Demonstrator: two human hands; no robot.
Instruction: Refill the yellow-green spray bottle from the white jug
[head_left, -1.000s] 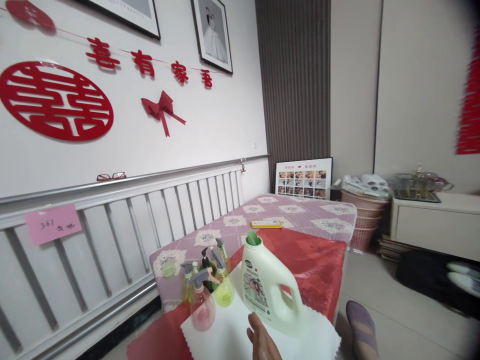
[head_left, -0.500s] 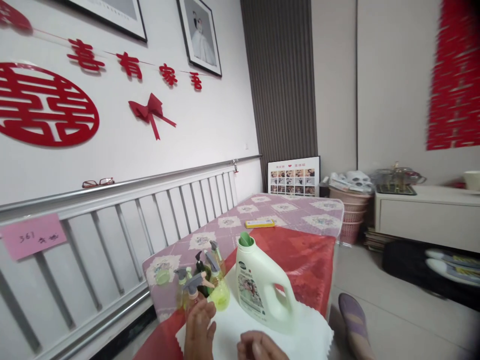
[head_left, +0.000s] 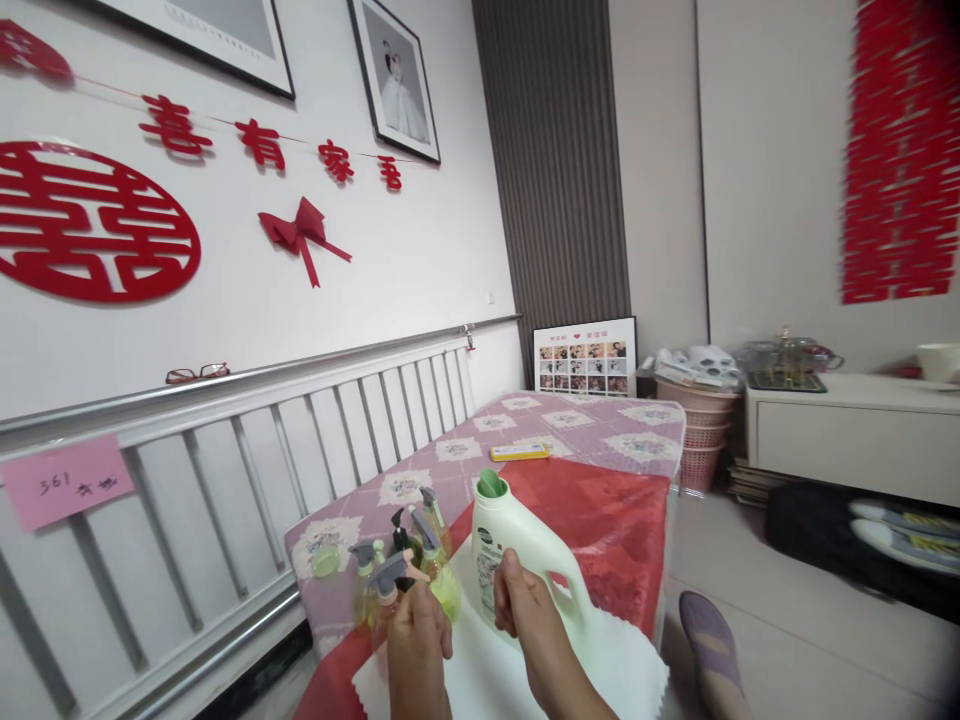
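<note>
My left hand is closed with its fingers curled in, just in front of a group of spray bottles; I see nothing in it. Its nearest neighbour is a spray bottle with a grey and pink trigger head. Behind stand a yellow-green spray bottle and a dark pump bottle. My right hand, also closed with the thumb up, is in front of a pale green detergent jug and hides part of its label. The jug is upright, with a green measuring cup or cap in its mouth.
A white scalloped mat and a red cloth lie on the table's flowered cover. Farther back is a yellow-edged box. A white radiator runs along the left. A foot in a purple shoe shows at right.
Both hands have risen. My left hand has gone from spread fingers to a fist, and my right hand has moved up in front of the jug. The bottles and jug stay in place.
</note>
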